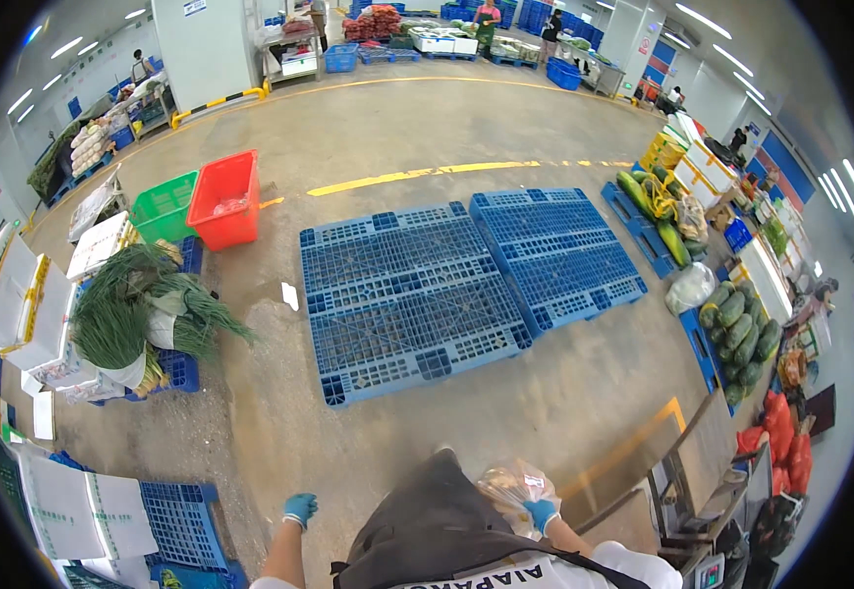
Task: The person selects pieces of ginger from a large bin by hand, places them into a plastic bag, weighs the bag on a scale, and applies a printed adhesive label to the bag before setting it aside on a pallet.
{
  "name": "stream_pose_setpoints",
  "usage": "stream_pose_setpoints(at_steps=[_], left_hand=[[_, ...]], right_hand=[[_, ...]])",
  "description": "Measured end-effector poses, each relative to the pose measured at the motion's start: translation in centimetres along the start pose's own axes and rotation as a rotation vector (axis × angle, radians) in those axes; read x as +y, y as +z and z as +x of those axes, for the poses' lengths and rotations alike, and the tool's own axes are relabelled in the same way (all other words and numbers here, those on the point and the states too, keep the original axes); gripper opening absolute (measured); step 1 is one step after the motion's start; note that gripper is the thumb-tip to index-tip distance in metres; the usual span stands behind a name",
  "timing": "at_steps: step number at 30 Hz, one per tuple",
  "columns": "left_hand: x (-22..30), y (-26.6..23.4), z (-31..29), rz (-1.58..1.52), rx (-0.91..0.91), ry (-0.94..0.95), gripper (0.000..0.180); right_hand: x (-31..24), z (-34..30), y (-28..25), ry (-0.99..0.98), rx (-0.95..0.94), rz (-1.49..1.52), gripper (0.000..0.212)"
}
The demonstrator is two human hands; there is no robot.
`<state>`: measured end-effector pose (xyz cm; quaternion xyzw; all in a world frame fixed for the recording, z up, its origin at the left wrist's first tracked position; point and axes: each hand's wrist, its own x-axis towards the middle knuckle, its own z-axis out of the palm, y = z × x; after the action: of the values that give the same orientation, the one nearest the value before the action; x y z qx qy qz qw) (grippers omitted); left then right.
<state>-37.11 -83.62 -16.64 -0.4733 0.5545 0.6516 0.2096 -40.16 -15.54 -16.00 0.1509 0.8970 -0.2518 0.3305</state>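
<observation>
My left hand (300, 508), in a blue glove, hangs over the floor at the lower left. Its fingers are loosely bent and a little apart, with nothing seen in them. My right hand (542, 514), gloved in blue too, grips a clear plastic bag (507, 481) beside my right leg. A white label sits on the bag, and pale brownish contents show through; their kind I cannot make out. Ahead of me, two blue plastic pallets (417, 294) lie side by side, with no goods on them.
Bundles of green onions (117, 319), white foam boxes (39, 304), and green (164, 208) and red crates (223, 201) stand left. On the right are green melons (738, 334), a wooden-topped stand (697, 456) and red bags (785, 442). People and stacked goods are farther back.
</observation>
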Motion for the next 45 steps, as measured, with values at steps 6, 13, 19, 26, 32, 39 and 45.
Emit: stream_pose_setpoints(at_steps=[6, 13, 19, 26, 32, 39, 45], left_hand=[[-0.8, 1.7, 1.3, -0.081, 0.05, -0.036, 0.02], [-0.6, 4.1, -6.6, -0.334, 0.153, -0.344, 0.027], [4.4, 9.1, -15.2, -0.327, 0.257, -0.458, 0.027], [15.1, 14.4, -9.2, 0.013, 0.311, -0.426, 0.033], [22.8, 14.1, -3.4, 0.213, 0.163, -0.275, 0.036], [27.7, 9.3, 0.2, 0.368, 0.019, 0.024, 0.04], [25.5, 2.7, 7.7, 0.91, -0.081, 0.375, 0.046]], right_hand=[[-15.0, 19.0, -8.5, -0.221, -0.15, -0.414, 0.049], [-34.7, 37.8, -8.9, -0.266, -0.223, -0.637, 0.059], [-45.3, 56.8, 1.2, -0.508, -0.254, -0.791, 0.038], [-56.3, 64.8, 5.7, -0.805, -0.013, -0.996, 0.016], [-51.8, 55.7, 4.2, -1.043, -0.162, -0.701, 0.027], [-35.2, 43.6, -1.1, -0.28, -0.489, -0.696, 0.036], [-22.5, 30.2, 2.3, -0.385, -0.44, -0.895, 0.026]])
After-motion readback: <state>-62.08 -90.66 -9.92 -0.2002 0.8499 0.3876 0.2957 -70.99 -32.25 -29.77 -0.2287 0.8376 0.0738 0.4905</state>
